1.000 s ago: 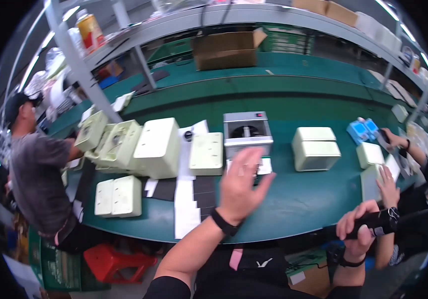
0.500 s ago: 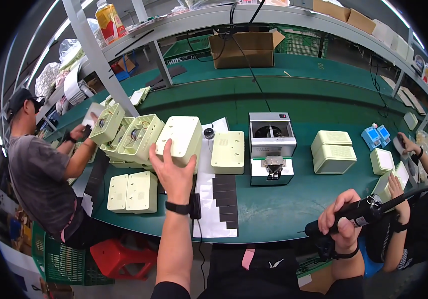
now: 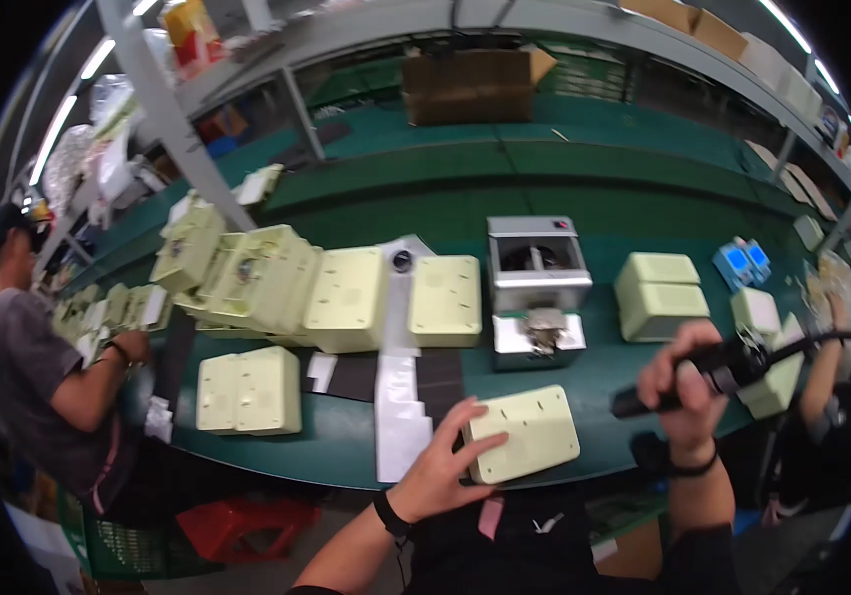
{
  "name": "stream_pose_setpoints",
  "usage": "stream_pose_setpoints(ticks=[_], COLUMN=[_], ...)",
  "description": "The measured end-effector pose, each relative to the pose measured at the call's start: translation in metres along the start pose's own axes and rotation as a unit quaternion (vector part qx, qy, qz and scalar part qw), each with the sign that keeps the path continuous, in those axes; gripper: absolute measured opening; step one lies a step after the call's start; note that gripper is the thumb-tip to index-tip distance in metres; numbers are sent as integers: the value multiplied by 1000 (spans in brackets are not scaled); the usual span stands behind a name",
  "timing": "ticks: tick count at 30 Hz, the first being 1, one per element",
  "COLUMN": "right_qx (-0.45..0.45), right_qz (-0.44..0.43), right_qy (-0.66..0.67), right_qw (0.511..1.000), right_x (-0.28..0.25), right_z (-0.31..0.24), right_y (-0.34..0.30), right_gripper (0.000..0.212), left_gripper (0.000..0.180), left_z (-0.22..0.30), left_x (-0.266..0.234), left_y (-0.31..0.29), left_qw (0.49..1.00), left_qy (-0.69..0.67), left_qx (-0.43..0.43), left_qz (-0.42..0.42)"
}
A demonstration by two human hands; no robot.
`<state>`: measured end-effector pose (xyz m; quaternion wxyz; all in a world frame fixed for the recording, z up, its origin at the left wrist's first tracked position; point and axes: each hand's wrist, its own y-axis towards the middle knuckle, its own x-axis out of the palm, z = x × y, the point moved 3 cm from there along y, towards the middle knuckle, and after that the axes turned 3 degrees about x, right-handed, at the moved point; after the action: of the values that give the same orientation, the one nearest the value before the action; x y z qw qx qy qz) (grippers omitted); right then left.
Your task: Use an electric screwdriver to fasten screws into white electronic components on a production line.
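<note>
My left hand [image 3: 442, 458] grips the left end of a pale green plastic housing [image 3: 535, 436], which lies flat side up at the table's front edge, slightly turned. Several screw holes show in its face. To the right, my right hand [image 3: 685, 402] is wrapped round a black electric screwdriver [image 3: 733, 367] with a cable, held above the table and pointing left toward the housing but apart from it. Behind the housing stands a grey and white screw feeder [image 3: 537, 278]. Left of the feeder lies another pale green housing [image 3: 445, 300].
More housings [image 3: 346, 288] are stacked at the left, beside open ones with wires; two [image 3: 249, 390] lie nearer. White paper strips [image 3: 401, 416] run to the front edge. Closed boxes [image 3: 662, 297] and blue devices [image 3: 741, 265] stand right. Co-workers [image 3: 49, 367] work on both sides.
My left hand has brought a housing from the left stack to the table's front edge. My right hand still holds the screwdriver, a little higher. The view has shifted, and the left co-worker's arms are lower.
</note>
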<state>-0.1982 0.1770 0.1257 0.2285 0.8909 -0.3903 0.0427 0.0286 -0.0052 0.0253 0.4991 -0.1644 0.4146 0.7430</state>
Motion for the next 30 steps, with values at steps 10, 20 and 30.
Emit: stream_pose_setpoints(ticks=[10,20,30], right_qx=[-39,-2,0], right_qz=[-50,-88,-115], right_qy=[-25,-76,-107], right_qw=[998,993,988], right_x=[72,76,55], right_z=[8,14,8], right_y=[99,94,72], right_gripper=[18,19,20], left_gripper=[114,118,114], left_z=[-17,-23,-23], left_x=[35,37,34], left_y=[21,14,18], left_qw=[984,981,981], left_qy=[-91,-79,-84], left_qx=[-154,-177,-176], left_qz=[6,20,4])
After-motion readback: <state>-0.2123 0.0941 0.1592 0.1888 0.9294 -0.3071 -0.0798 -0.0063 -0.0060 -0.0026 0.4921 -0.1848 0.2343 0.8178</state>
